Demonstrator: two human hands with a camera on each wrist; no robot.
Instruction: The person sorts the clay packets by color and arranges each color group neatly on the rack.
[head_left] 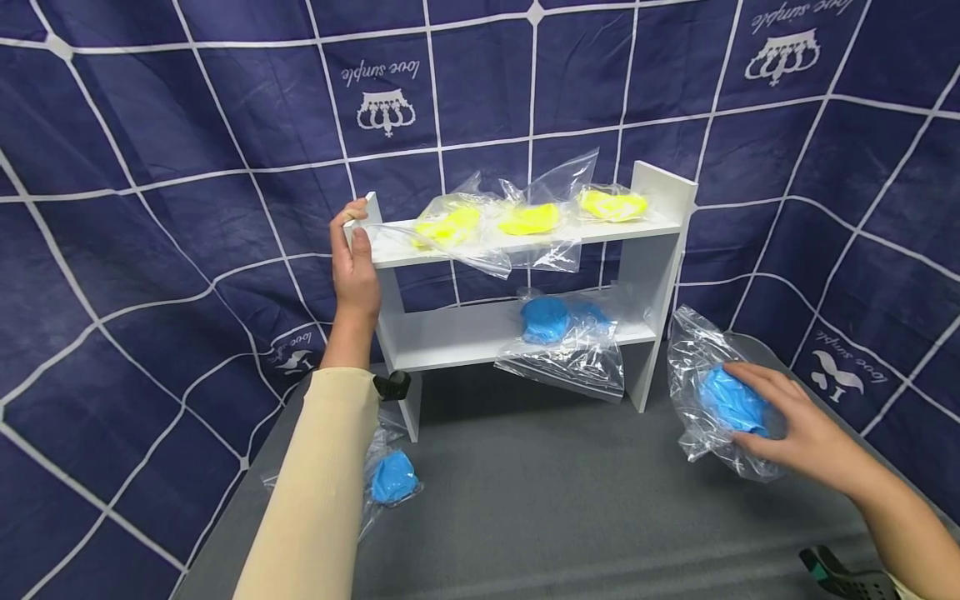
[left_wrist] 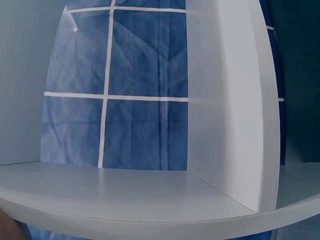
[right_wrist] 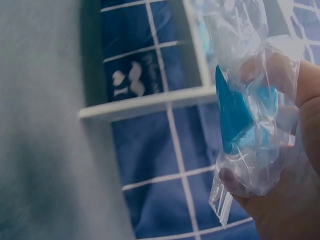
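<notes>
My right hand (head_left: 798,425) grips a clear plastic bag with a blue lump (head_left: 731,402) inside, held to the right of the white shelf (head_left: 442,337). In the right wrist view the fingers and thumb curl round that bag (right_wrist: 240,117). At the shelf's upper left corner, my left hand (head_left: 356,271) grips the side panel. Three bags with yellow lumps (head_left: 529,219) lie along the top board. On the lower board, toward its right end, sit bagged blue lumps (head_left: 545,320), their clear plastic hanging over the front edge.
Another bagged blue lump (head_left: 393,477) lies on the grey surface (head_left: 540,500) at the left, partly behind my left sleeve (head_left: 315,475). A navy curtain (head_left: 285,108) with white grid lines hangs behind the shelf and along both sides.
</notes>
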